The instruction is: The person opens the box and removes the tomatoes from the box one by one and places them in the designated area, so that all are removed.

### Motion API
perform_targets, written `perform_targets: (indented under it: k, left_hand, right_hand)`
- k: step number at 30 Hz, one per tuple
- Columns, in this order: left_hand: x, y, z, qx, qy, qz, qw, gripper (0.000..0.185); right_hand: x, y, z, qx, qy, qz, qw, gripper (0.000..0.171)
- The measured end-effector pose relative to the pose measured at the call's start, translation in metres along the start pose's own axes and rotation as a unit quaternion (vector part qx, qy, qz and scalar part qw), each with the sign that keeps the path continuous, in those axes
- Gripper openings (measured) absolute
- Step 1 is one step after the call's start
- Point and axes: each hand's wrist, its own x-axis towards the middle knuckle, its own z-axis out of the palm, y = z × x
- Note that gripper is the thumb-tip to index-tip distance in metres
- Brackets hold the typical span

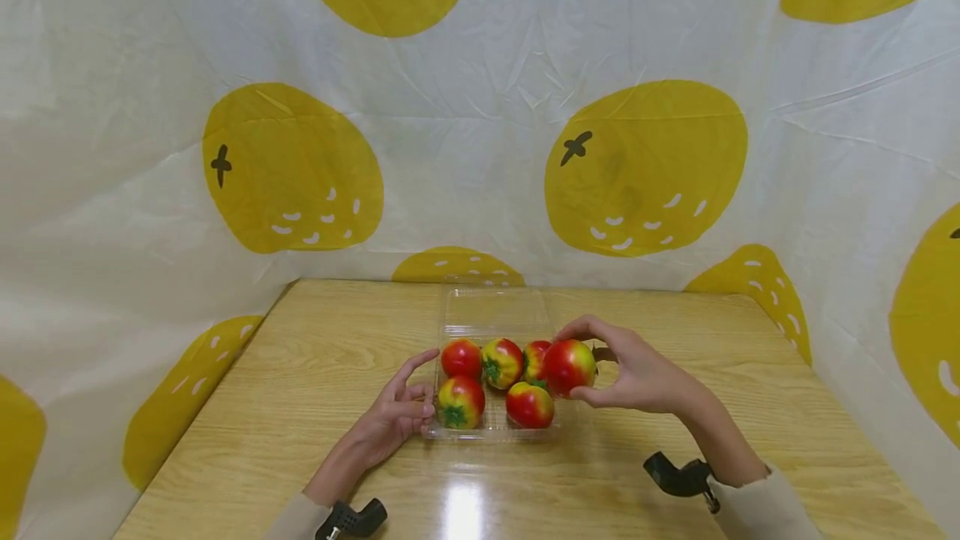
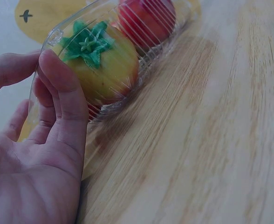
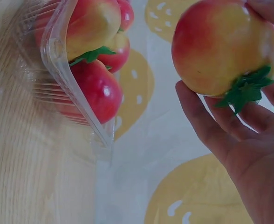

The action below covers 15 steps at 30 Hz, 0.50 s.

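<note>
A clear plastic clamshell box stands on the table with several red-and-yellow tomatoes in it, two of them in the front row. My left hand pinches its front left corner; in the left wrist view the thumb lies against the rim beside a tomato with a green calyx. My right hand holds another tomato between thumb and fingers at the box's right side, raised above the rim. In the right wrist view, this tomato has its green leaves turned toward the palm.
The box's transparent lid is folded back toward the far side of the wooden table. A white cloth printed with yellow fruit hangs behind the table and along its sides. Each wrist wears a black camera mount.
</note>
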Motion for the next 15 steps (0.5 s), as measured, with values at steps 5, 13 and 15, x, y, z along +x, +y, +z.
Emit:
perform_targets:
  k: [5, 13, 15]
  left_hand:
    - [-0.0003, -0.0006, -0.0004, 0.001, 0.000, 0.000, 1.0000, 0.088]
    - [-0.0006, -0.0013, -0.0003, 0.000, -0.005, 0.003, 1.0000, 0.087]
    - [-0.0007, -0.0012, -0.0002, 0.000, -0.006, 0.004, 1.0000, 0.087]
  right_hand:
    - [-0.0037, 0.0036, -0.0018, -0.031, 0.018, -0.027, 0.999, 0.059]
    - [-0.0075, 0.0072, -0.0055, -0.071, 0.053, -0.019, 0.996, 0.061]
    - [-0.0079, 0.0095, -0.0067, -0.070, 0.063, -0.017, 0.995, 0.060]
